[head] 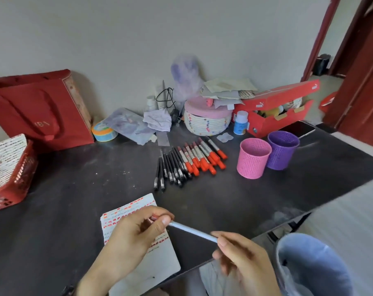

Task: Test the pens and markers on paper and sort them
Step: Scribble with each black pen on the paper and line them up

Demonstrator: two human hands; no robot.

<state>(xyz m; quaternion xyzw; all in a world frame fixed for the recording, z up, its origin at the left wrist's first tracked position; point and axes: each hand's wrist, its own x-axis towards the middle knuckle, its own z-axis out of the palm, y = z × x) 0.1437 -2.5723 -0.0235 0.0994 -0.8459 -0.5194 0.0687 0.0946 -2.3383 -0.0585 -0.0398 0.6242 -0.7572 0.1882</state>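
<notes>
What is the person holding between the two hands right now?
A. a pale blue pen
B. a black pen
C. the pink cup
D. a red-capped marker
A: the left hand and the right hand each pinch one end of a pale blue pen, while the red-capped markers and black pens lie farther back on the table.

Gold "IBA" on red paper bag (pixel 42 107), Puma logo on red shoebox (pixel 288 96), labels on markers (pixel 202 155) unreadable

Lidded rope basket (pixel 207 121), papers (pixel 226 90) piled on top. Left of it: crumpled cloth (pixel 157 119), tape roll (pixel 104 131), red bag (pixel 38 112). Right of it: white bottle (pixel 241 122), red shoebox (pixel 283 110).
</notes>
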